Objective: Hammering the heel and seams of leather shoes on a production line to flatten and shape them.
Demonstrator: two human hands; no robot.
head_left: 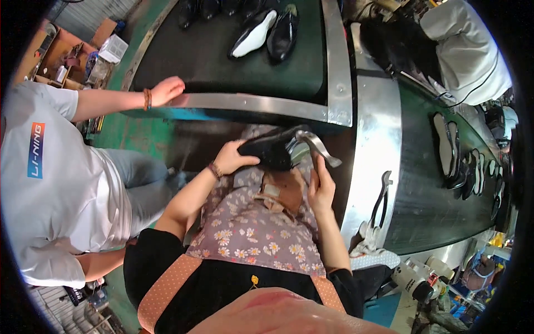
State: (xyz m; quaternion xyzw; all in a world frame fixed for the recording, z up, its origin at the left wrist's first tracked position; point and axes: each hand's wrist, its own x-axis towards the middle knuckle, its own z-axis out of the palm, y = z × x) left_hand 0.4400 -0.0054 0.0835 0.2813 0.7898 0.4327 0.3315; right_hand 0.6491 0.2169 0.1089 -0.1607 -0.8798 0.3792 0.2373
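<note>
In front of my lap is a black shoe [272,149], lying sideways with its opening toward the right. My left hand [231,159] grips one end of it, thumb on the near side. A curved, shiny metal tool [318,146] sits at the shoe's opening, its bent end pointing right. My right hand [321,189] is closed at this tool, with the index finger stretched up along it; part of the grip is hidden. Below the shoe, a brown leather-like piece [288,190] with a pale patch lies on my flowered apron [245,231].
A dark green conveyor belt [222,72] with a metal edge carries black shoes [282,36] ahead. A person [50,167] stands at left, hand on that edge. Pincers [381,197] and a white glove [366,238] lie on the metal ledge [371,145]. Another belt [423,183] with shoes runs right.
</note>
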